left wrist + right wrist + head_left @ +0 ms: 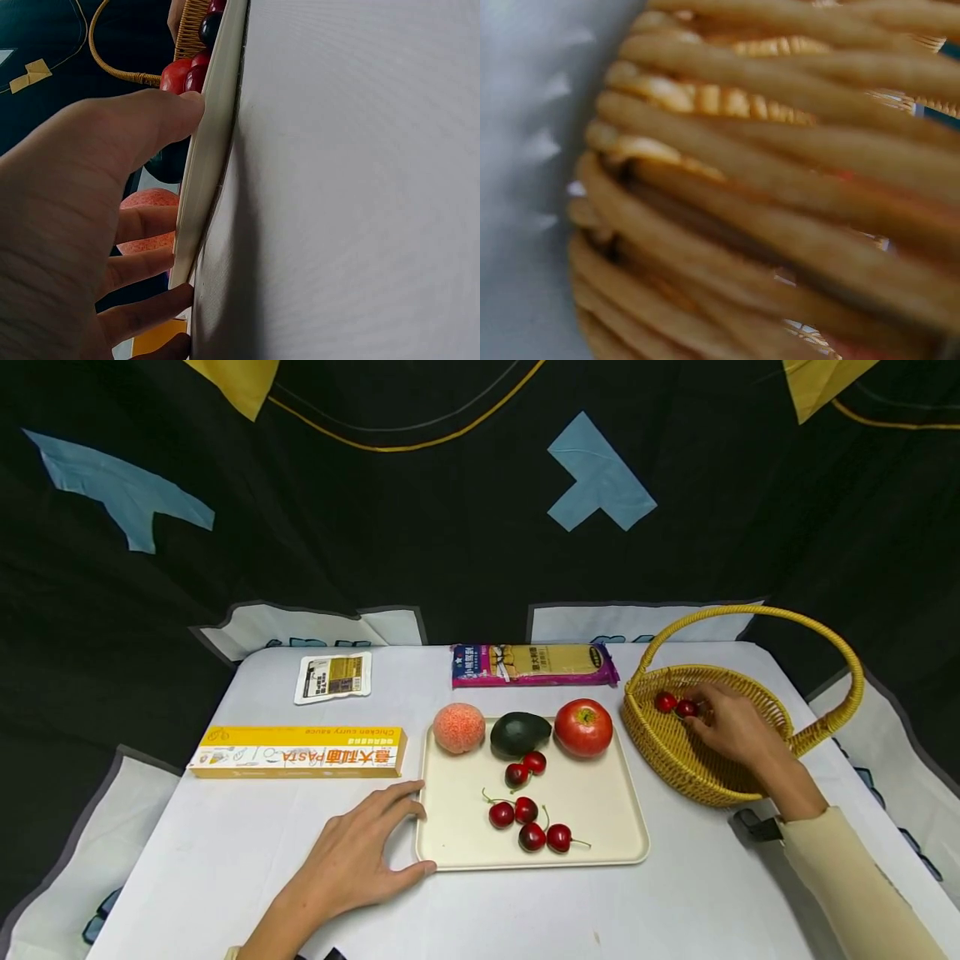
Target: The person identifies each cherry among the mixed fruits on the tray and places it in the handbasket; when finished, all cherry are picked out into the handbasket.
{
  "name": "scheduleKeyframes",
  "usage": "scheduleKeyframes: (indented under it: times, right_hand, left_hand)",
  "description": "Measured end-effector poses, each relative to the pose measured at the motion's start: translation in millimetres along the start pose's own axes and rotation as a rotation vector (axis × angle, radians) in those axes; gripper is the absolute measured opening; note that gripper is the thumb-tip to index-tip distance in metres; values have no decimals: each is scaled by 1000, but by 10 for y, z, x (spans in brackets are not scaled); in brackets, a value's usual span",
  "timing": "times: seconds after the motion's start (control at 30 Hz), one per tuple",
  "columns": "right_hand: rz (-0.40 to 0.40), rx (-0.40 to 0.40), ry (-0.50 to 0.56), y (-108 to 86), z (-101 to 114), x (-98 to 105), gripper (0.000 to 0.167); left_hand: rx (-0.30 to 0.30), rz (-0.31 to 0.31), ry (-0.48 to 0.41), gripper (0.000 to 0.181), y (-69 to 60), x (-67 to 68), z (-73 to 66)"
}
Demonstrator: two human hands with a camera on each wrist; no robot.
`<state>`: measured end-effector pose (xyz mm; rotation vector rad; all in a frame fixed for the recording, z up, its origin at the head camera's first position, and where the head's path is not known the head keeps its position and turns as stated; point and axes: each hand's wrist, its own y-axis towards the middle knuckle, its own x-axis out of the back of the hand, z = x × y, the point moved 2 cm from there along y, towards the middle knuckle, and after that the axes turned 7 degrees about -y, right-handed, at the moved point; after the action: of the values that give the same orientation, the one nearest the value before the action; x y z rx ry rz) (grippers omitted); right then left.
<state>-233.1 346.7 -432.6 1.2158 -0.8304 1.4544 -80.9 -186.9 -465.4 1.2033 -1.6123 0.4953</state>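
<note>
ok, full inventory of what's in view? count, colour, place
Backdrop: 1, mostly black, far side
Table: 1, white, before backdrop
Tray: 1, cream, mid-table
Basket: 1, yellow, right of tray
Cherries: 8, dark red; 6 on tray, 2 in basket
Peach: 1, pinkish orange, tray's far left corner
Apple: 1, red, tray's far right corner
Avocado: 1, dark green, between peach and apple
Pasta box: 1, yellow and white, left of tray
Long packet: 1, purple and yellow, behind tray
Pouch: 1, white, table's far left
Sleeves: 2, beige, forearms
Left hand: 1, at tray's left edge
Right hand: 1, inside basket, fingers at cherries
</note>
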Motion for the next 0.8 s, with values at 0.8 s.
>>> scheduleKeyframes:
  times: [0.8]
  right_hand:
    - [-294, 78, 38, -166, 867, 98, 34]
  left_hand:
    - [-14, -5, 15, 57, 1, 5, -3]
